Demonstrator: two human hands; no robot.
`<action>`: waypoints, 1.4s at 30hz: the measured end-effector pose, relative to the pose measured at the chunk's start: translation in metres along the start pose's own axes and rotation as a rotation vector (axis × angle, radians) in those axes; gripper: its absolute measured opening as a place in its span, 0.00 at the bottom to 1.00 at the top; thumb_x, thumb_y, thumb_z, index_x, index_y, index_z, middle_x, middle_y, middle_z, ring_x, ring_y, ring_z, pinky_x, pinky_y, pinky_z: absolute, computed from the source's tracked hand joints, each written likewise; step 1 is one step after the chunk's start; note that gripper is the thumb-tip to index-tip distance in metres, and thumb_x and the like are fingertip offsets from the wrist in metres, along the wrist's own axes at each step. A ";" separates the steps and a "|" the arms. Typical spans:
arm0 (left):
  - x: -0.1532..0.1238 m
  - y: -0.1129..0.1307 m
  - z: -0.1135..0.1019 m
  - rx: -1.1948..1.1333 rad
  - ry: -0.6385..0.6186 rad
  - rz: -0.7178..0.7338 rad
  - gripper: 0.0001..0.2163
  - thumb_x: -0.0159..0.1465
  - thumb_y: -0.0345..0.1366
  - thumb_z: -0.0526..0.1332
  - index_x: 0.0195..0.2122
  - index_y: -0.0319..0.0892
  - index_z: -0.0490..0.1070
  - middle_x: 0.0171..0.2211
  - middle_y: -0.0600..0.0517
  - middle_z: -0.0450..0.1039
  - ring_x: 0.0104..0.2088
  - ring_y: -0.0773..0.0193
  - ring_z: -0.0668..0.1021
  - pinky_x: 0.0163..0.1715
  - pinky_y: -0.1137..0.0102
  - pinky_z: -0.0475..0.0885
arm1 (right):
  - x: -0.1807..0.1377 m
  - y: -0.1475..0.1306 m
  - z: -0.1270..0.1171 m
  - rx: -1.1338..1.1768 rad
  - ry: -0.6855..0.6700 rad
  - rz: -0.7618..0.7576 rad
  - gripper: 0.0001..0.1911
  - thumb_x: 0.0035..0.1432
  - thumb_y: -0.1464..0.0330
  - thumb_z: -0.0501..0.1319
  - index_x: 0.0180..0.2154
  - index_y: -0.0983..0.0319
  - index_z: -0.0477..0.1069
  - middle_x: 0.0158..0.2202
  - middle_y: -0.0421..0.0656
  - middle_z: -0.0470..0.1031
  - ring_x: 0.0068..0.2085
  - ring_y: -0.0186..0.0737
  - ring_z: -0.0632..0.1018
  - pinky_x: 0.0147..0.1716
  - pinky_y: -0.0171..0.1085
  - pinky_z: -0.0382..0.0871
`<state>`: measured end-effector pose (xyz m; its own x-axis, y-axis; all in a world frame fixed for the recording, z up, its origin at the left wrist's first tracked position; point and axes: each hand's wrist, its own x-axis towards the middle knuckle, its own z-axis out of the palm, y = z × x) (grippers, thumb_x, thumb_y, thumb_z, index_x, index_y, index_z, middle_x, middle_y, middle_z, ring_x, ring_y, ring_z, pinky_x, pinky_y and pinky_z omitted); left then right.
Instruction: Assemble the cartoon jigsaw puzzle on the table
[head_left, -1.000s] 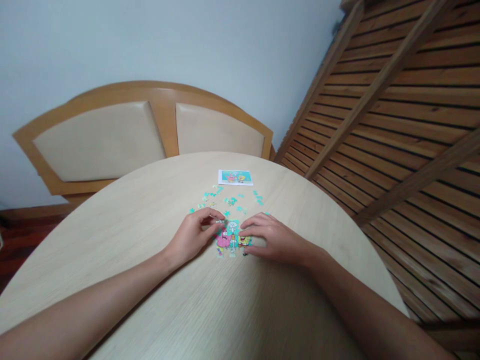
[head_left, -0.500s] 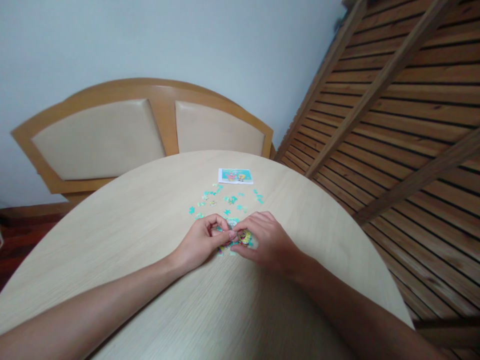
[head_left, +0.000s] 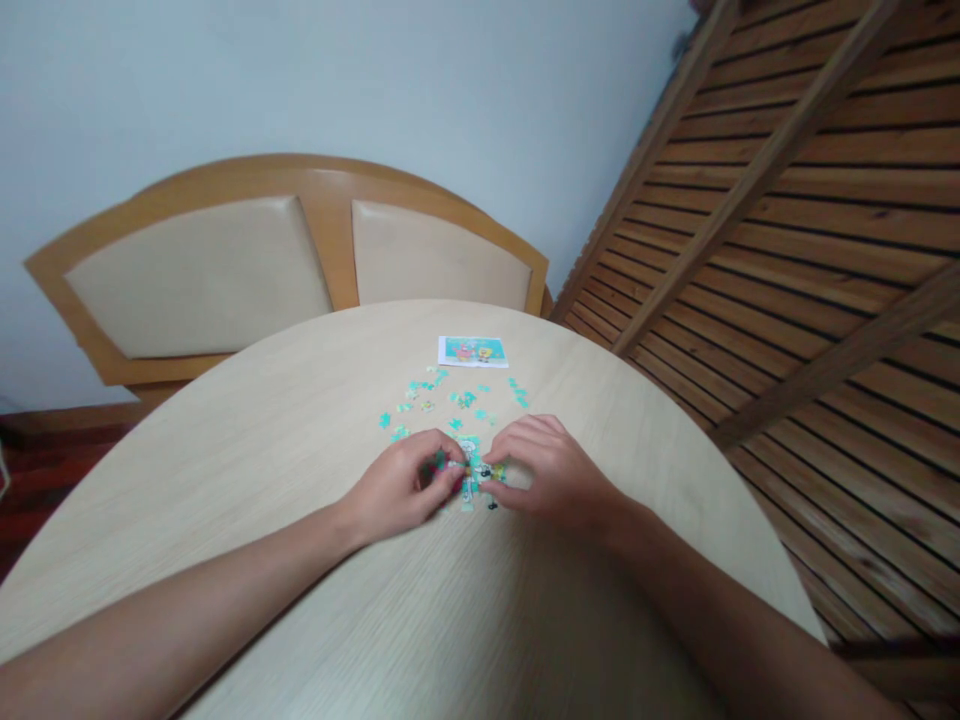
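A small, partly joined cartoon jigsaw puzzle (head_left: 471,478) lies on the round pale wooden table (head_left: 300,420). My left hand (head_left: 401,485) curls over its left side, fingertips pinched on the pieces. From the right, my right hand (head_left: 551,470) presses its bent fingers on the puzzle's other side. Between the two sets of fingertips the puzzle's middle shows; the rest is hidden under the hands. Several loose turquoise pieces (head_left: 450,400) are scattered just beyond the hands.
A small reference picture card (head_left: 472,351) lies at the table's far side. Behind the table stands a wooden bench back with two cream cushions (head_left: 285,260) against a pale wall. A slatted wooden panel (head_left: 810,200) leans at the right.
Both hands came together over the puzzle, then settled lower on it; the fingertips now press on the pieces from both sides. The loose pieces and card stay put.
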<state>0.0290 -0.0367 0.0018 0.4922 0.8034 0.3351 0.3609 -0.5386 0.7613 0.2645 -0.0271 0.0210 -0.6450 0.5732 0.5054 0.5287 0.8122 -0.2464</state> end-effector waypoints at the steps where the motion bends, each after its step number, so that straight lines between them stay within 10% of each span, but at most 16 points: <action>1: 0.000 -0.001 -0.002 0.085 -0.034 0.075 0.06 0.68 0.37 0.58 0.40 0.41 0.71 0.37 0.48 0.76 0.38 0.60 0.78 0.42 0.65 0.74 | 0.000 0.002 -0.002 -0.003 -0.011 0.013 0.09 0.56 0.63 0.69 0.37 0.60 0.74 0.37 0.41 0.80 0.42 0.41 0.78 0.48 0.41 0.60; 6: -0.002 -0.006 -0.006 0.259 -0.128 0.254 0.08 0.67 0.32 0.57 0.47 0.44 0.70 0.48 0.47 0.75 0.50 0.57 0.76 0.53 0.60 0.72 | -0.002 0.004 -0.006 0.007 -0.072 0.051 0.10 0.52 0.65 0.72 0.36 0.59 0.75 0.38 0.41 0.79 0.43 0.43 0.78 0.49 0.42 0.60; 42: -0.004 -0.010 -0.006 0.356 -0.224 0.209 0.12 0.63 0.35 0.62 0.48 0.44 0.70 0.52 0.47 0.73 0.53 0.55 0.74 0.56 0.59 0.71 | -0.002 -0.002 0.003 0.097 -0.291 0.073 0.09 0.54 0.64 0.72 0.37 0.59 0.78 0.40 0.41 0.79 0.44 0.42 0.78 0.48 0.43 0.62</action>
<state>0.0188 -0.0331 -0.0036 0.7281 0.6151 0.3026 0.4659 -0.7678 0.4398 0.2633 -0.0301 0.0181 -0.7454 0.6260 0.2291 0.5335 0.7662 -0.3581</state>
